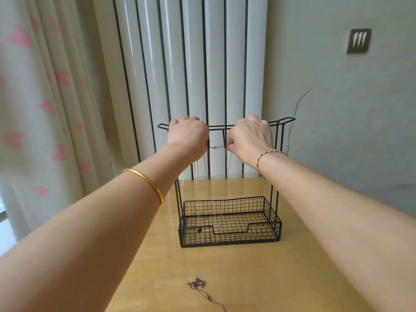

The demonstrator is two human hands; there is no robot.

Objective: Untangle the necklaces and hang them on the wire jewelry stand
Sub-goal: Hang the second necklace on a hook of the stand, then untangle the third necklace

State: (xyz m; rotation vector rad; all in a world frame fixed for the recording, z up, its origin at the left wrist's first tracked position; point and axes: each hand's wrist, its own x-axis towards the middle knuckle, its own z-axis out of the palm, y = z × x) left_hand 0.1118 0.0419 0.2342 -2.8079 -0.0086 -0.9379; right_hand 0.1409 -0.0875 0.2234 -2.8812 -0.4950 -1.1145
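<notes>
- The left hand (188,134), fingers curled, seems to pinch one end of the thin necklace (216,147); its fingertips are hidden.
- The right hand (249,137), curled alike, pinches the other end at 3 o'clock of the left.
- The chain's loop hangs down inside the wire jewelry stand (281,122).
- A tangled necklace (199,285) lies on the table (292,266), at 6 o'clock from the stand.

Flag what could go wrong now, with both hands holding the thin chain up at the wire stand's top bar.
The thin silver chain is stretched between the left hand and right hand; a slip could drop it into the basket of the black wire jewelry stand. Fine strands hang close together and might twist together. The tangled coppery necklace lies loose on the wooden table in front of the stand; a lowering hand might drag it.
</notes>
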